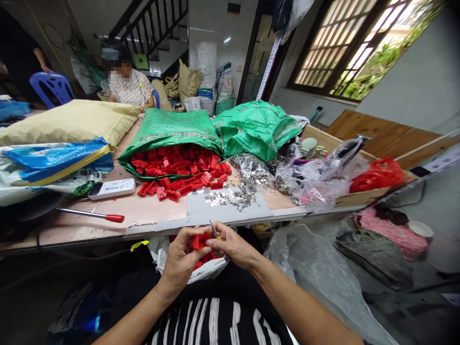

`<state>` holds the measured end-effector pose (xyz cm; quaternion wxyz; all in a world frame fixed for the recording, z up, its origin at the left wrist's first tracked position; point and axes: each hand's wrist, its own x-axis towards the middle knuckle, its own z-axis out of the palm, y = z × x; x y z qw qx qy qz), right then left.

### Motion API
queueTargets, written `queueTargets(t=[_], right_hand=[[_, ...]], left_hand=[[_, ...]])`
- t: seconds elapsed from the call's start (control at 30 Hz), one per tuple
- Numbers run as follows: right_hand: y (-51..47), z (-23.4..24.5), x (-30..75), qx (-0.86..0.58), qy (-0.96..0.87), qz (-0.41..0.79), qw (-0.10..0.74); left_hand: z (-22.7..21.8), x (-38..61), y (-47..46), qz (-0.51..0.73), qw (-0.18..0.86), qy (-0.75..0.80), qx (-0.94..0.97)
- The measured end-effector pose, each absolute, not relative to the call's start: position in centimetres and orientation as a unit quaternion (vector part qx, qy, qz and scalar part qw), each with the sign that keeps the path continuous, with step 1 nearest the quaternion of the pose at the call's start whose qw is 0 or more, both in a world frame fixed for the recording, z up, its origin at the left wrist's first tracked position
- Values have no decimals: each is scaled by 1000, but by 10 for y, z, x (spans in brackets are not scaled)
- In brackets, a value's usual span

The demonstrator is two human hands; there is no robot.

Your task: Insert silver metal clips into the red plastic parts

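Note:
My left hand (pixel 179 258) is closed on a small red plastic part (pixel 197 241), held above the lap at the table's front edge. Close against it, my right hand (pixel 232 244) pinches a thin metal-tipped tool (pixel 212 227) with a bit of yellow at its base; its exact kind is hard to make out. Below both hands, a white bag (pixel 212 272) holds more red parts. On the table ahead, red plastic parts (pixel 172 163) spill from the mouth of a green woven sack (pixel 172 124). Small flat metal pieces (pixel 233 197) lie scattered to their right.
A red-handled rod (pixel 114 218) and a white box (pixel 114 189) lie at the left, near a tan sack (pixel 72 120). Plastic bags (pixel 316 182) fill a wooden tray at right. Across the table sits a person (pixel 131 88).

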<state>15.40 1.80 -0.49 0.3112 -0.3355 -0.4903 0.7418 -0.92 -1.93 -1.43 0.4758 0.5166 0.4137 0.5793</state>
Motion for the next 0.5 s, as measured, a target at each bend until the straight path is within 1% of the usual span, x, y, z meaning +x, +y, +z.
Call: queueTargets(t=[0.2, 0.3, 0.5], right_hand=[[11, -17, 153, -312, -434, 776, 336], [9, -17, 154, -313, -398, 795, 334], [8, -19, 153, -294, -346, 832, 319]], left_hand=[[-23, -11, -23, 544, 482, 412, 549], [-22, -12, -24, 541, 494, 403, 549], [-19, -11, -19, 566, 594, 353, 450]])
